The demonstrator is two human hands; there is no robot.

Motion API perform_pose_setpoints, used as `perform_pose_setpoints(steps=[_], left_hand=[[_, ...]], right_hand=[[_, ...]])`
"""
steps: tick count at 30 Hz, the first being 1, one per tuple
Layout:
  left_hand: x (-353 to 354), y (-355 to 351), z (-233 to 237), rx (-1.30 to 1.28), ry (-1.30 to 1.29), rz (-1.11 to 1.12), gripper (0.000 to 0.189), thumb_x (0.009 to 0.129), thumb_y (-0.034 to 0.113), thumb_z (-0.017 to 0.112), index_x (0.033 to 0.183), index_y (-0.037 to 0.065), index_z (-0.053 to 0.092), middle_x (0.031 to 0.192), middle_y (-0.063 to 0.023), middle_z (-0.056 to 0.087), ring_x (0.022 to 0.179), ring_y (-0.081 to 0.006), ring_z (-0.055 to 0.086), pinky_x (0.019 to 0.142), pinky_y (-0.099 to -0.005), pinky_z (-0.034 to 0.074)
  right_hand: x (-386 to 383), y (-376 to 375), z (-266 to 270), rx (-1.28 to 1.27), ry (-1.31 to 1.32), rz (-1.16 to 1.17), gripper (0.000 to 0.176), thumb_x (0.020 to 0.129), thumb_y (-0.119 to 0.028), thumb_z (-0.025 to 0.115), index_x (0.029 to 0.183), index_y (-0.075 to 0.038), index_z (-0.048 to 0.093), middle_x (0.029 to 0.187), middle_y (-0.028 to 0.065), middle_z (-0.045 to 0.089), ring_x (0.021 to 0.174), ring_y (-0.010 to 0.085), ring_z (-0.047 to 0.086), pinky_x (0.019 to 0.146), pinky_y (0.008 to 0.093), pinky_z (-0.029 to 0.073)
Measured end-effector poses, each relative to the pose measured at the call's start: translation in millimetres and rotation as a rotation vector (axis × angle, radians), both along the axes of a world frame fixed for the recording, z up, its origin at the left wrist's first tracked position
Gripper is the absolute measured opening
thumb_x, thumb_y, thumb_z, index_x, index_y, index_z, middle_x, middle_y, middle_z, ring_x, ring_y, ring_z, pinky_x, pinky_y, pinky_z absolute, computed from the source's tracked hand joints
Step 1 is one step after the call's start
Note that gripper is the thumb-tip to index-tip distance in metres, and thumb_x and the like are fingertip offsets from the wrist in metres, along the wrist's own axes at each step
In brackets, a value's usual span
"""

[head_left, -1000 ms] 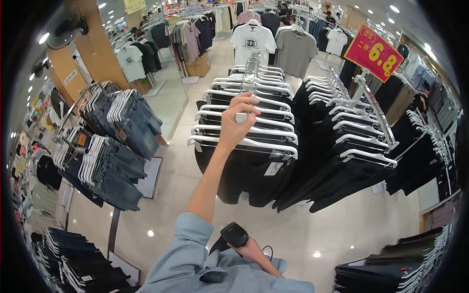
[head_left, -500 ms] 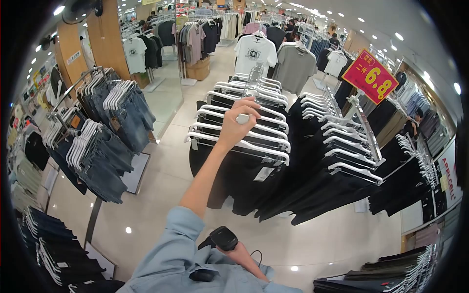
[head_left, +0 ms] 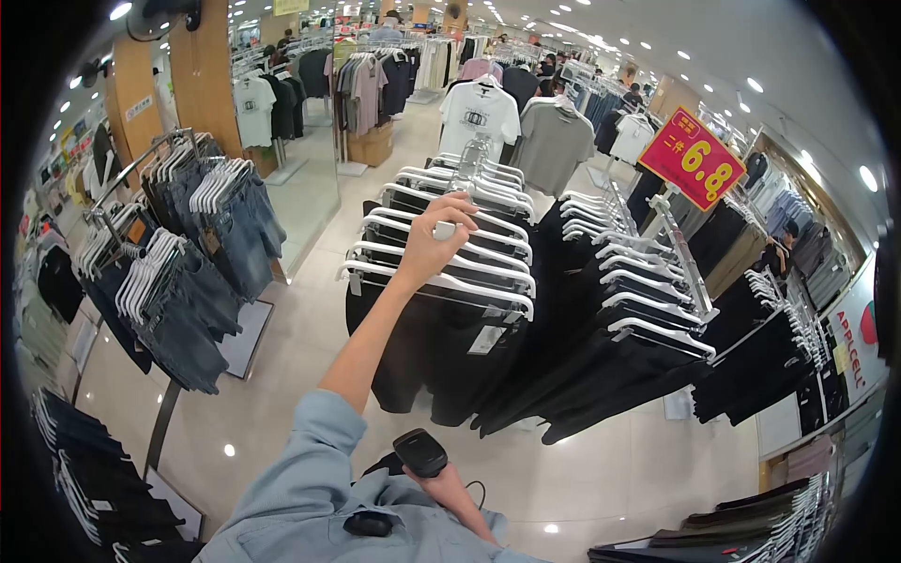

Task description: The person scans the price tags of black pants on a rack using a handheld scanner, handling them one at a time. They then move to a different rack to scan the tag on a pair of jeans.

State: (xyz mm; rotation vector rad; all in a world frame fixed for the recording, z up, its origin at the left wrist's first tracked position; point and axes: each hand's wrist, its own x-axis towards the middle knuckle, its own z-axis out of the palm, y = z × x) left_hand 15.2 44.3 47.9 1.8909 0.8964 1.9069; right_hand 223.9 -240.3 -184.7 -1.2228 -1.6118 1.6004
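Observation:
My left hand (head_left: 437, 242) reaches out over a row of white hangers (head_left: 441, 281) with its fingers curled around the front end of the clothes rack's rail (head_left: 443, 230). Black garments (head_left: 427, 352) hang from these hangers, and a white tag (head_left: 486, 340) shows on the front one. Close to my body, my right hand (head_left: 450, 490) is wrapped around a black handheld barcode scanner (head_left: 420, 452). The scanner's head faces up and forward, and a thin dark cord loops beside my right wrist.
More black garments hang on a second rail (head_left: 690, 263) to the right, beneath a red price sign (head_left: 693, 158). Denim shorts (head_left: 178, 328) hang on a rack at left. Shirts (head_left: 479, 117) stand behind. Dark trousers (head_left: 113, 479) occupy the lower left. A mirror (head_left: 291, 141) stands upper left.
The view has shifted slightly, so the racks and sign appear a little farther left. My left hand stays on the rail's end, and my right hand still holds the scanner.

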Motion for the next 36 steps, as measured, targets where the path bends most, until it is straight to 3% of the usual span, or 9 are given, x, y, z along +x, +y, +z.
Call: perform_pose_setpoints(steps=[5,11,26,28,29,30,32,33,36], left_hand=[[0.5,2.0,-0.2,0.03,0.035,0.022,0.01,0.083,-0.001,0.064,0.082,0.003,0.073,0.11,-0.0079,0.072,0.133,-0.0292,0.055,0.114,-0.0429,0.04],[0.8,0.0,2.1,0.039,0.05,0.033,0.009,0.082,-0.001,0.064,0.081,0.003,0.072,0.108,-0.0079,0.072,0.132,-0.0289,0.056,0.113,-0.0419,0.041],[-3.9,0.1,3.8,0.031,0.132,0.03,0.007,0.085,0.001,0.066,0.084,0.003,0.073,0.111,-0.009,0.072,0.133,-0.0294,0.056,0.113,-0.0413,0.041],[-5.4,-0.9,5.3,0.024,0.179,0.045,0.008,0.087,0.003,0.065,0.088,0.003,0.073,0.115,-0.0095,0.072,0.137,-0.0312,0.054,0.115,-0.0422,0.04],[-13.6,3.2,2.2,0.028,0.271,0.032,0.017,0.091,0.008,0.066,0.106,0.004,0.073,0.129,-0.0121,0.069,0.142,-0.0319,0.049,0.118,-0.0424,0.038],[-14.7,-1.1,6.3,0.025,0.274,0.029,0.017,0.091,0.008,0.066,0.106,0.004,0.073,0.129,-0.0121,0.069,0.142,-0.0319,0.049,0.118,-0.0424,0.038],[-19.0,-9.6,15.3,0.003,0.352,0.03,0.033,0.094,0.014,0.069,0.125,0.003,0.069,0.14,-0.0141,0.064,0.146,-0.0311,0.045,0.12,-0.0417,0.035],[-25.3,-9.3,17.5,0.002,0.473,0.06,0.053,0.096,0.022,0.071,0.143,0.004,0.057,0.15,-0.0171,0.055,0.148,-0.0309,0.042,0.121,-0.0411,0.034],[-28.3,-11.4,18.9,-0.055,0.467,0.067,0.063,0.097,0.026,0.07,0.151,0.004,0.048,0.155,-0.0195,0.049,0.149,-0.0324,0.04,0.121,-0.041,0.033]], right_hand=[[7.1,3.8,22.6,-0.085,-0.064,0.001,0.037,0.088,-0.028,0.082,0.113,-0.003,0.074,0.105,0.0144,0.077,0.097,0.0217,0.072,0.087,0.0365,0.055],[7.8,2.9,12.5,-0.004,0.044,-0.034,0.035,0.088,-0.026,0.083,0.113,-0.002,0.074,0.105,0.0138,0.077,0.097,0.0204,0.072,0.088,0.036,0.055],[5.5,-1.9,17.8,-0.005,-0.015,0.001,0.035,0.088,-0.026,0.083,0.112,-0.002,0.074,0.103,0.0135,0.078,0.095,0.0187,0.072,0.086,0.0356,0.055],[6.8,-2.6,17.4,-0.004,-0.003,-0.021,0.035,0.088,-0.026,0.083,0.112,-0.002,0.074,0.102,0.0134,0.078,0.095,0.0184,0.072,0.086,0.0355,0.055],[7.4,-2.6,16.7,0.0,0.009,-0.034,0.035,0.088,-0.026,0.083,0.112,-0.002,0.074,0.102,0.0134,0.078,0.095,0.0182,0.072,0.086,0.0353,0.055],[8.3,-2.8,15.2,-0.003,0.011,-0.037,0.035,0.088,-0.026,0.083,0.112,-0.002,0.074,0.102,0.0134,0.078,0.095,0.0182,0.072,0.086,0.0353,0.055],[10.1,-2.6,12.4,-0.054,0.003,-0.022,0.04,0.088,-0.025,0.083,0.118,-0.001,0.073,0.111,0.0114,0.077,0.102,0.0161,0.07,0.092,0.0334,0.054],[9.8,-3.0,14.5,-0.059,0.007,-0.023,0.04,0.088,-0.025,0.083,0.118,-0.001,0.073,0.111,0.0114,0.077,0.102,0.0161,0.07,0.092,0.0334,0.054],[8.1,-0.4,21.1,-0.07,0.011,-0.009,0.04,0.088,-0.026,0.083,0.118,-0.001,0.073,0.111,0.0113,0.077,0.103,0.0159,0.07,0.093,0.033,0.054]])
